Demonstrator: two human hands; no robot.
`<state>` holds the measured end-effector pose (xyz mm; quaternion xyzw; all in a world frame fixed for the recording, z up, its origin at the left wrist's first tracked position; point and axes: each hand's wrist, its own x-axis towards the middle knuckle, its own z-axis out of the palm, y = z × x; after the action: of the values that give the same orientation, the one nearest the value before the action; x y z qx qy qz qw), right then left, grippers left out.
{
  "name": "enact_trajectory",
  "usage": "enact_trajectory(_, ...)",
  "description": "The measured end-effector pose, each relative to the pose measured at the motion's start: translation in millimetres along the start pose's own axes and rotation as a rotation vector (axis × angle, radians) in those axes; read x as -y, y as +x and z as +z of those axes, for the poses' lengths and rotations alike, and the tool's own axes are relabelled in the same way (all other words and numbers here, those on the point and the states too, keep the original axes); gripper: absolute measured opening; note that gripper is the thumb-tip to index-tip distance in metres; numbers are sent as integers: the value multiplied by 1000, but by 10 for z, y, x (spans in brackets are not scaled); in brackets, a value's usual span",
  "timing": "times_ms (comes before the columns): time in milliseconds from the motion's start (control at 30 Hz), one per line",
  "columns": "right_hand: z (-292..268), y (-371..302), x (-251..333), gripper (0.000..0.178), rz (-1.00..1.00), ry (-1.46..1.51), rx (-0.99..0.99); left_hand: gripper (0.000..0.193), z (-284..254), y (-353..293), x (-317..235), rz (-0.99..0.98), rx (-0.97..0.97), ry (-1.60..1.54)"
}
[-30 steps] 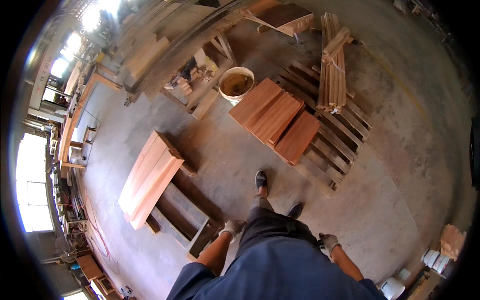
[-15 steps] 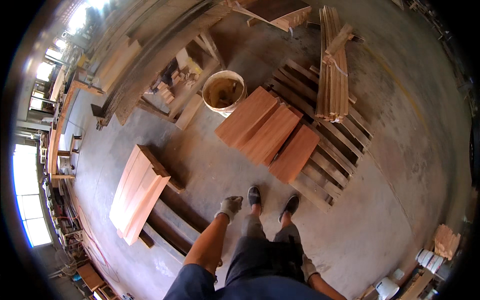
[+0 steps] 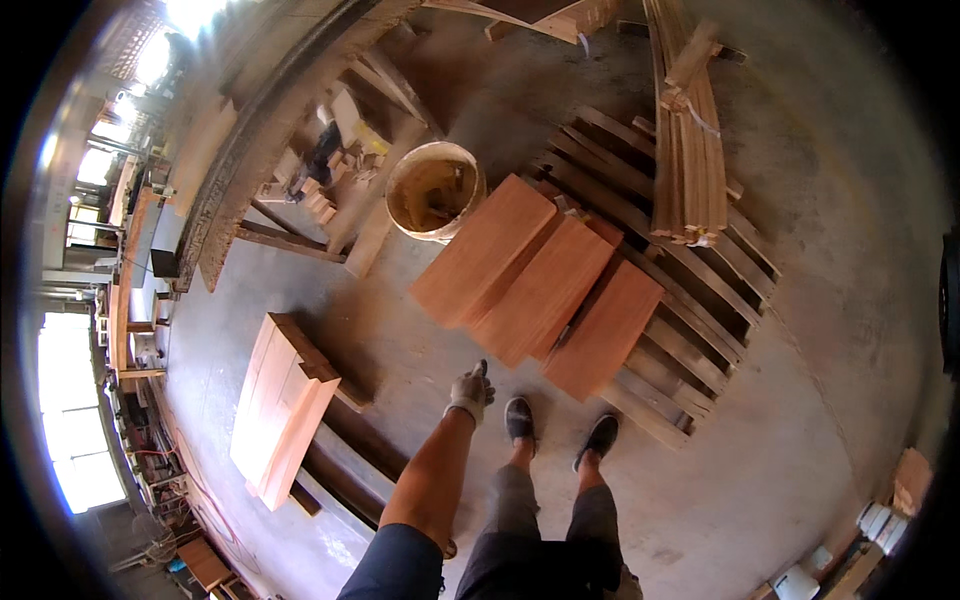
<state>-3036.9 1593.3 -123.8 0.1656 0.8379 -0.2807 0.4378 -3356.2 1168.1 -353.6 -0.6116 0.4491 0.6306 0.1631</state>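
My left hand, in a pale work glove with a darker fingertip, reaches forward over the concrete floor. One finger stretches ahead while the others bend loosely, and nothing shows in the hand. It is nearest to the reddish-brown wooden boards, which lie in side-by-side stacks on a slatted wooden pallet, but does not touch them. Of my right hand, only a small grey gloved patch appears at the lower edge beside my shorts; its fingers are hidden.
Left of me, a stack of lighter boards rests on dark wooden bearers. A stained white bucket stands beyond the pallet's left side. Tied wood strips lie across the pallet's far end. Wood offcuts sit under a long bench.
My left hand has swung forward, closer to the reddish-brown boards. My right hand has dropped back almost out of the picture. The view has shifted slightly.
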Motion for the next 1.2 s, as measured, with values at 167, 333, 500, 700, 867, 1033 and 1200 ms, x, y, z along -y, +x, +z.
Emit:
enact_trajectory(167,-315,-106,508,50,82,110,28,44,-139,456,-554,116,-121,-75)
enact_trajectory(333,-79,-86,278,60,127,65,42,43,-217,703,-976,119,-26,-185)
enact_trajectory(500,-26,-109,267,70,93,9,-10,61,-196,794,-1100,159,-139,77)
enact_trajectory(700,152,-127,175,66,123,23,-2,127,120,-72,-1454,948,-523,1318)
enact_trajectory(867,72,-113,400,65,131,50,-19,147,139,-50,-1855,828,-350,1658)
enact_trajectory(1033,-109,-152,746,69,175,62,50,147,98,-33,-1904,812,-247,1680)
enact_trajectory(1200,129,49,320,65,271,24,139,147,97,-559,-1148,790,-261,1443)
